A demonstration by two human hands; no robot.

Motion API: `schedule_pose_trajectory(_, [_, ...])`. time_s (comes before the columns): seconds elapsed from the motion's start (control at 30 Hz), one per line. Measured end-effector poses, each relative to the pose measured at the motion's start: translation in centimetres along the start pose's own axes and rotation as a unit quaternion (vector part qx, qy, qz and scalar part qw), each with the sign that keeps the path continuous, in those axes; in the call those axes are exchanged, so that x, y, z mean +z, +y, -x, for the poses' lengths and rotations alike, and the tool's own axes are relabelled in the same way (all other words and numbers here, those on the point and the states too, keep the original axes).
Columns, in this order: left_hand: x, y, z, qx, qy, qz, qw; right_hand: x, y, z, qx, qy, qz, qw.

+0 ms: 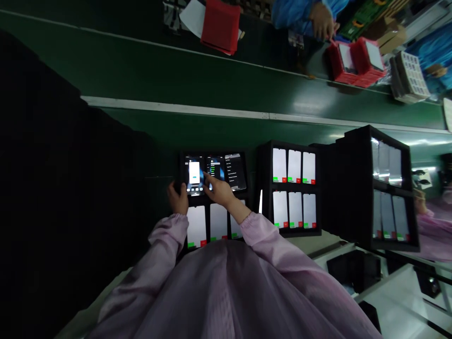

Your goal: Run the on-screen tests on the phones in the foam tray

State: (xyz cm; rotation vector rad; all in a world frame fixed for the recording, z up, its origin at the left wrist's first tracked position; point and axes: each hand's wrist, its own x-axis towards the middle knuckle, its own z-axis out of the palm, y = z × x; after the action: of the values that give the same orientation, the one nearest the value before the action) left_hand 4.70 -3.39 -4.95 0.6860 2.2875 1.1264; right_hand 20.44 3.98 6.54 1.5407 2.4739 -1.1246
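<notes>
A black tray (180,165) in front of me holds several phones with lit screens. My left hand (177,197) grips the tray's left edge beside the top-left phone (194,174). My right hand (219,188) reaches over the tray, its index finger touching the screen of the top-middle phone (215,168). The top-right phone (236,170) shows a dark menu. The lower row of phones (197,225) shows white screens with green and red buttons. Pink sleeves cover both my arms.
A second black tray (263,188) of white-screen phones stands to the right, and a third, taller stack (356,188) further right. A green conveyor (176,75) runs behind. Across it, a person in blue handles red trays (356,61). Another red tray (221,23) lies at the top.
</notes>
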Motion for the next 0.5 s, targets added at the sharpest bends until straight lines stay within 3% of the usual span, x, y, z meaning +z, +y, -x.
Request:
schedule_pose_trajectory(0.27, [0.0,0.3,-0.1,-0.023,-0.016,0.028,0.999,1.0,-2.8,-2.8,-0.062,-0.058,0.017,0.996])
schedule_pose_trajectory(0.5, [0.0,0.5,-0.1,-0.039,-0.026,0.038,0.998,1.7,-3.1,-4.0,-0.046,-0.059,0.023,0.997])
